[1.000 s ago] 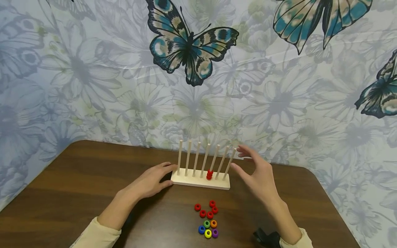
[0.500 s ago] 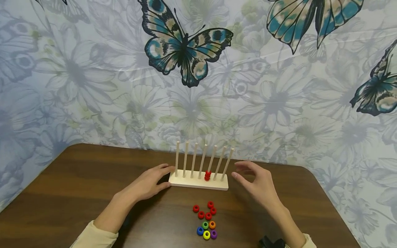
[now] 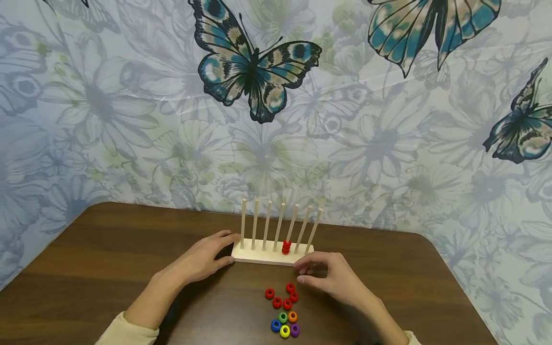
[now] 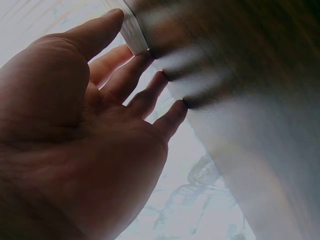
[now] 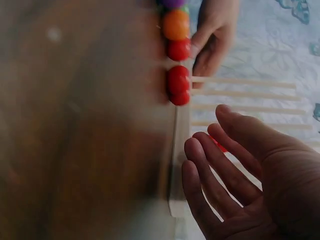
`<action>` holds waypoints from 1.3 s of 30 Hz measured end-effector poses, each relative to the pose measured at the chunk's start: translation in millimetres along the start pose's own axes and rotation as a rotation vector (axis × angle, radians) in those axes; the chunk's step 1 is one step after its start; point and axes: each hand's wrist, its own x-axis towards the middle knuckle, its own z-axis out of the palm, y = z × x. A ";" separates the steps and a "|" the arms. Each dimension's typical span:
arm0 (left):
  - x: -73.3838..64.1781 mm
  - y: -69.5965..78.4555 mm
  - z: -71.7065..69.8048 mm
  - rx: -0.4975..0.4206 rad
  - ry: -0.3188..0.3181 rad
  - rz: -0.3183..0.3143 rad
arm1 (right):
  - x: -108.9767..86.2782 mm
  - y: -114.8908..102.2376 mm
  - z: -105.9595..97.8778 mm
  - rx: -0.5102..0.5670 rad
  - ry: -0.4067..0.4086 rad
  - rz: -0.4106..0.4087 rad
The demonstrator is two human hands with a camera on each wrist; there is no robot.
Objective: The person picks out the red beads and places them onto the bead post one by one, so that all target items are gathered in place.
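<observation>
The rack, a pale wooden bar [image 3: 260,256] with seven upright dowels [image 3: 267,225], stands on the brown wood-grain desk [image 3: 129,249]. A short stack of red round beads [image 3: 286,247] sits low on the rack's fifth dowel from the left; its beads merge and cannot be counted with certainty. The right hand [image 3: 329,278] covers the rack's front right corner in the head view, so whether they touch cannot be told. In the left wrist view only one end of the rack shows; in the right wrist view the dowels are partly hidden behind the fingers and the desk is blurred. The left sleeve [image 3: 131,330], cream cloth, is cut off by the lower edge. The left hand [image 3: 200,258] holds the rack's left end, thumb at the front corner and fingers at the rear. The right hand holds nothing, fingers loosely bent, thumb moderately apart from them. In front of the rack, near the right hand, lie five loose red beads [image 3: 277,302]; farther from the rack lie one green bead [image 3: 282,316], one orange bead [image 3: 292,316], one blue bead [image 3: 276,326], one yellow bead [image 3: 285,331] and one purple bead [image 3: 295,330].
</observation>
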 end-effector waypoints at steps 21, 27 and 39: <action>-3.1 1.5 1.6 -0.018 0.023 0.003 | 0.3 -1.0 17.2 -0.017 -0.177 -0.152; -3.8 2.1 1.0 -0.020 0.021 -0.003 | 1.3 0.9 19.1 -0.025 -0.161 -0.144; -3.3 2.9 1.4 -0.001 0.032 0.010 | 1.9 -7.5 10.4 -0.033 0.045 -0.124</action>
